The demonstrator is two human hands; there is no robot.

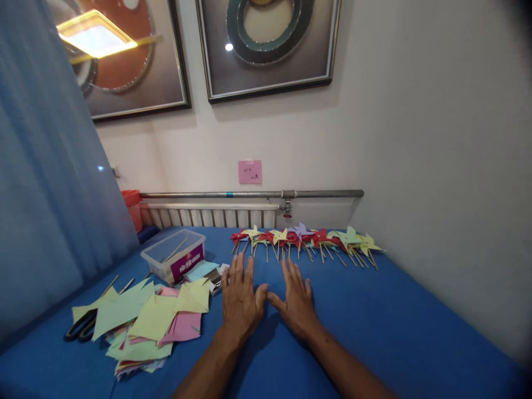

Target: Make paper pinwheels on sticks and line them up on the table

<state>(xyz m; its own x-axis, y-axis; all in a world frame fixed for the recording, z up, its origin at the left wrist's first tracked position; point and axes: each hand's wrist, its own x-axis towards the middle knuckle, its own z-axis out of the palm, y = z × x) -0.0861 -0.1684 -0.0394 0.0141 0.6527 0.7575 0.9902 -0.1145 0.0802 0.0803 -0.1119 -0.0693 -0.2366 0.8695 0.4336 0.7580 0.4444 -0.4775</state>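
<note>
My left hand [241, 299] is held palm down over the blue table cover [353, 321], fingers stretched out and nothing in it. Beside it my right hand [297, 302] is likewise flat and open, the two thumbs almost meeting. Beyond the fingertips lies a row of paper pinwheels [320, 238] in red, yellow, purple and pale green, their thin sticks pointing toward me. Left of my left hand are a heap of cut coloured paper squares [153, 316] and a small box of metal bits [216, 281], its contents hard to make out.
A clear plastic box [172, 252] with sticks inside stands at the left back. Scissors with black handles [83, 326] lie partly under the paper. Behind the table run a pipe [208, 194] and a radiator [208, 213]; a blue curtain [54, 166] hangs left.
</note>
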